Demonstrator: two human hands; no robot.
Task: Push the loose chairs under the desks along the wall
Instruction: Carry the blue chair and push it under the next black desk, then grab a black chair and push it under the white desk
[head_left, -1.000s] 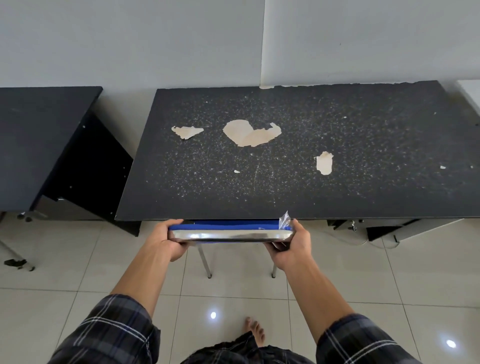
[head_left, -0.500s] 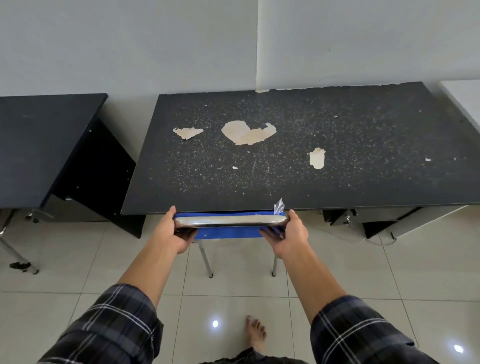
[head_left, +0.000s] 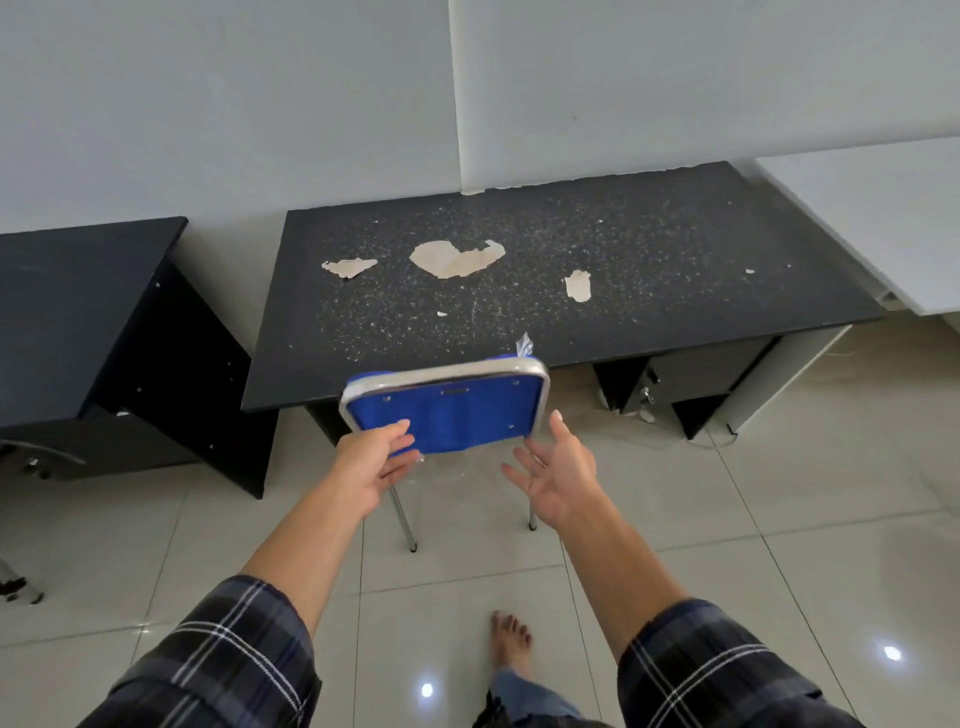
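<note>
Since the chair (head_left: 447, 410) is sitting tucked under the desk (head_left: 649, 260), back at its front edge, I am releasing my grip, left hand (head_left: 376, 467) and right hand (head_left: 558, 475) opening empty behind it.

A single wide-angle camera, worn on the person's head, is looking forward and steeply down. It is facing a pale wall (head_left: 234, 104), which is filling the top third. The black bench (head_left: 675, 260) against that wall is lying across the middle, seen from above and from its front side. The tiled floor (head_left: 779, 545) is taking up the lower half. Both forearms are stretching away from the lens, placing the left hand (head_left: 371, 465) and right hand (head_left: 558, 475) near the centre, nearer the camera than the bench top.
</note>
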